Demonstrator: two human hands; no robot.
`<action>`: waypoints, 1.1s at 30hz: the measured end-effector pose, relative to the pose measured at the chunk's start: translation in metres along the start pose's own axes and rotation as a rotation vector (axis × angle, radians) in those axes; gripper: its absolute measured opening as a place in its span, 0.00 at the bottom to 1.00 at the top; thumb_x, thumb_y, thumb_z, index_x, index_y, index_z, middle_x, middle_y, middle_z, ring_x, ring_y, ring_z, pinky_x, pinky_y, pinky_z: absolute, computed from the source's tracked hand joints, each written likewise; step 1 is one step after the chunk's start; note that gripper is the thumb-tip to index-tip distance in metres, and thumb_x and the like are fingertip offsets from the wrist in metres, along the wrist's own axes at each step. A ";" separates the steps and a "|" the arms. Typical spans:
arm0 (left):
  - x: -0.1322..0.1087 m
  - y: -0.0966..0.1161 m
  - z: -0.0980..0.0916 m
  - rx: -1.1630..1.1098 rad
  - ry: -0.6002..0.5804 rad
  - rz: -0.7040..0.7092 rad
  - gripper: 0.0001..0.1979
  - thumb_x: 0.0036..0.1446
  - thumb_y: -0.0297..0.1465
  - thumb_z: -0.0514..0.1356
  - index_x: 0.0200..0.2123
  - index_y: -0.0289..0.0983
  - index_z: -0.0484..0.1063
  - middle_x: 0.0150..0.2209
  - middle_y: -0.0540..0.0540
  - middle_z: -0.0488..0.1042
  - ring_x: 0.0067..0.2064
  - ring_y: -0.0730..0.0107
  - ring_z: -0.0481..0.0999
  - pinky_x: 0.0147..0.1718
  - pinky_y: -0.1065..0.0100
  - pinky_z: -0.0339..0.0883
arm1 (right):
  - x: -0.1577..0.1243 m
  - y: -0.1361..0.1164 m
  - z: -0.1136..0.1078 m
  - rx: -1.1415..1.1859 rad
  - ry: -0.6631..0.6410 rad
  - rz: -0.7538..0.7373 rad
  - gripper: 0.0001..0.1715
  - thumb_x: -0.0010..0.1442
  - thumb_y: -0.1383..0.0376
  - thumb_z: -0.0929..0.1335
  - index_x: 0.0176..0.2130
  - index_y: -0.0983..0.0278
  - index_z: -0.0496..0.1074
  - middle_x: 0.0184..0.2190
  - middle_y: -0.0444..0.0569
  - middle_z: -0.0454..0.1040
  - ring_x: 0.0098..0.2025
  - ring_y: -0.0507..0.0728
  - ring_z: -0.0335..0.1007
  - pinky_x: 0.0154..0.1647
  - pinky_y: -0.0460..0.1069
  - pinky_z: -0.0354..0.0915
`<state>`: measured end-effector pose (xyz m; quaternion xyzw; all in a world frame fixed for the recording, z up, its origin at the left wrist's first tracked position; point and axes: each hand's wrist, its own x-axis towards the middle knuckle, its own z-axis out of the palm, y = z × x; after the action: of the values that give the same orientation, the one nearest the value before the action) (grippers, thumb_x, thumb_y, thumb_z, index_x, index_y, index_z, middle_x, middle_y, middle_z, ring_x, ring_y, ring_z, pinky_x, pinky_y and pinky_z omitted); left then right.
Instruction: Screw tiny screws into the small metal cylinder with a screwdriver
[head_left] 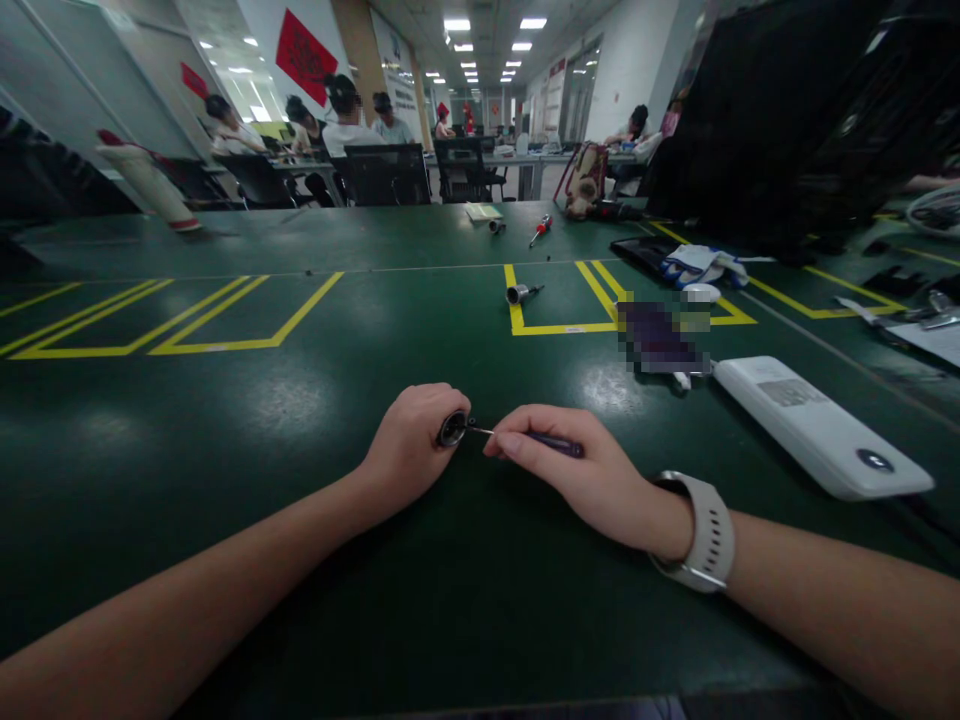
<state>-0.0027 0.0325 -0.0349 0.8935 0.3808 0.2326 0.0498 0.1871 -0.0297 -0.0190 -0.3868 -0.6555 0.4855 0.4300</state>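
My left hand (411, 440) rests on the green table (225, 420) with its fingers closed round a small round metal part (452, 428). My right hand (570, 470), with a white watch (701, 535) on the wrist, pinches a thin dark-handled screwdriver (551, 442). The screwdriver's tip touches the round part. Both forearms lie on the table.
A white flat device (817, 425) lies right of my right hand. Farther off are a small metal part (519, 293) inside yellow floor-tape lines, a red-handled screwdriver (540, 229), a white cloth (701, 265) and black bags (787, 120). Several people sit at desks in the background.
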 end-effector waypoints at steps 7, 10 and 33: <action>-0.001 0.001 -0.002 -0.089 0.018 -0.023 0.05 0.48 0.22 0.53 0.25 0.37 0.63 0.25 0.50 0.67 0.29 0.69 0.67 0.30 0.68 0.60 | 0.011 0.012 -0.008 0.595 -0.013 0.240 0.09 0.58 0.65 0.65 0.32 0.66 0.75 0.32 0.48 0.75 0.35 0.51 0.70 0.40 0.49 0.64; 0.000 -0.001 -0.001 -0.135 0.034 -0.035 0.04 0.48 0.23 0.53 0.25 0.36 0.63 0.25 0.50 0.67 0.29 0.70 0.67 0.29 0.68 0.60 | 0.012 0.013 -0.008 0.668 -0.008 0.274 0.10 0.59 0.65 0.64 0.32 0.66 0.74 0.32 0.48 0.75 0.34 0.51 0.70 0.40 0.49 0.64; 0.002 -0.001 -0.001 -0.177 0.038 -0.105 0.05 0.47 0.22 0.53 0.24 0.36 0.63 0.24 0.51 0.66 0.27 0.72 0.66 0.28 0.70 0.59 | 0.011 0.015 -0.008 0.754 0.004 0.329 0.10 0.59 0.63 0.65 0.33 0.66 0.74 0.32 0.48 0.75 0.34 0.51 0.70 0.40 0.49 0.64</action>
<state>-0.0024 0.0343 -0.0336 0.8599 0.4061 0.2791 0.1332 0.1924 -0.0132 -0.0302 -0.3024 -0.3602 0.7533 0.4596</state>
